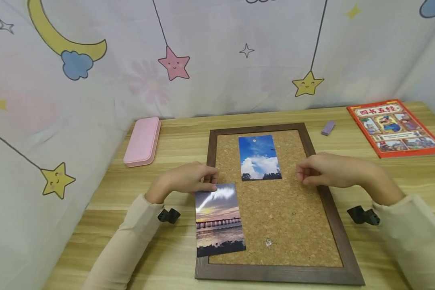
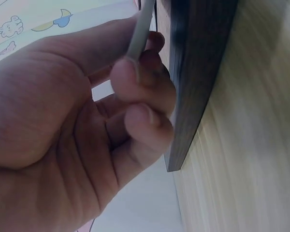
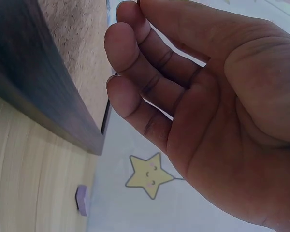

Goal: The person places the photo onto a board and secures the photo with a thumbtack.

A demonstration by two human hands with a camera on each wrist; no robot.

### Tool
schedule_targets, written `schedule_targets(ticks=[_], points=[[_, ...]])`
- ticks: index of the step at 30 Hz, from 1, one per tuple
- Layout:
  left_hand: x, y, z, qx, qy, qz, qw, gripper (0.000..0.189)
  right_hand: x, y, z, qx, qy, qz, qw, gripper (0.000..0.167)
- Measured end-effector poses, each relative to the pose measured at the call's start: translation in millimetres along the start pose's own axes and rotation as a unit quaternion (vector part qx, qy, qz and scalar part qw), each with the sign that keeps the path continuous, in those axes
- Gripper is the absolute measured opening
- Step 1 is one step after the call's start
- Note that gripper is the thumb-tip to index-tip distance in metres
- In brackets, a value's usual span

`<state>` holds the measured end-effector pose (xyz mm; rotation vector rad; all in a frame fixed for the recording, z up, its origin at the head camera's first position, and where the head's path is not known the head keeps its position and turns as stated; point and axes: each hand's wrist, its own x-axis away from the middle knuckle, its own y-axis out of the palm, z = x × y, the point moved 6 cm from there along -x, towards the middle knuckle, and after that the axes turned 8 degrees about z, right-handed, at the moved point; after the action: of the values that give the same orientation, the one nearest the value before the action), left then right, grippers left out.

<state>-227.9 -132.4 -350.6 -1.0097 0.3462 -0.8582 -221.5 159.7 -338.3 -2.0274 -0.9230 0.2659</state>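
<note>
My left hand (image 1: pixel 193 177) pinches the top edge of a sunset photo with a pier (image 1: pixel 219 225), between thumb and fingers; the photo's edge (image 2: pixel 142 29) appears as a thin pale strip in the left wrist view. This photo overlaps the left side of a corkboard with a dark wooden frame (image 1: pixel 275 273). A blue sky photo (image 1: pixel 259 157) lies on the upper cork, with a small pin (image 1: pixel 254 140) at its top. Over the board's right edge is my right hand (image 1: pixel 324 171), fingers bent, thumb near the index finger; whether something tiny sits between their tips is hidden.
A pink case (image 1: pixel 142 141) lies at the back left of the wooden table. Behind the board's right corner is a small purple block (image 1: pixel 328 128). A red-covered book (image 1: pixel 395 129) lies at the far right. A whitish spot (image 1: pixel 268 243) shows on the lower cork.
</note>
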Motion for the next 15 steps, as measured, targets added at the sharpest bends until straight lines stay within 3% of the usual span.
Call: schedule_targets(ticks=[15], points=[[-19.1, 5.8, 7.2, 0.007, 0.024, -0.012, 0.9996, 0.014, -14.2, 5, -12, 0.004, -0.026, -0.006, 0.9996, 0.009]])
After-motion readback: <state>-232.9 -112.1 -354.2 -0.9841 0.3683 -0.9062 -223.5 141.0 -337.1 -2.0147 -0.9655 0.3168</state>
